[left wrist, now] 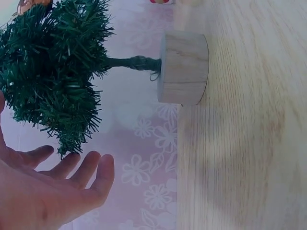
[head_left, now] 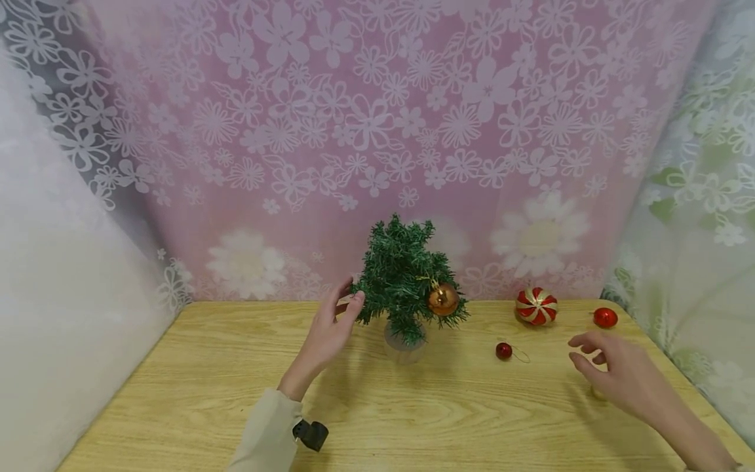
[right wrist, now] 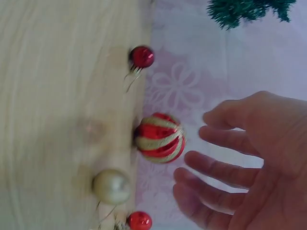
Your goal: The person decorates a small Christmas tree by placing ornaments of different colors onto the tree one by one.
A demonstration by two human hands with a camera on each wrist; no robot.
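A small green artificial Christmas tree (head_left: pixel 407 262) stands upright on a round wooden base (left wrist: pixel 184 67). From its right side hangs a shiny copper-coloured ball ornament (head_left: pixel 442 299). My left hand (head_left: pixel 335 324) is at the tree's left side, fingers loosely bent and fingertips right at the branch ends. Over the right part of the table, my right hand (head_left: pixel 619 370) hovers with relaxed, spread fingers and holds nothing. Near it are a red-and-gold striped ball (right wrist: pixel 160 138), a small dark red ball (head_left: pixel 504 351) with a loop, a gold ball (right wrist: pixel 111 187) and a bright red ornament (head_left: pixel 605 318).
The light wooden table (head_left: pixel 206 393) ends at a pink flowered cloth (head_left: pixel 377 131) behind the tree. Pale cloths hang on the left and right sides. A black device (head_left: pixel 310 434) sits at the left sleeve's cuff.
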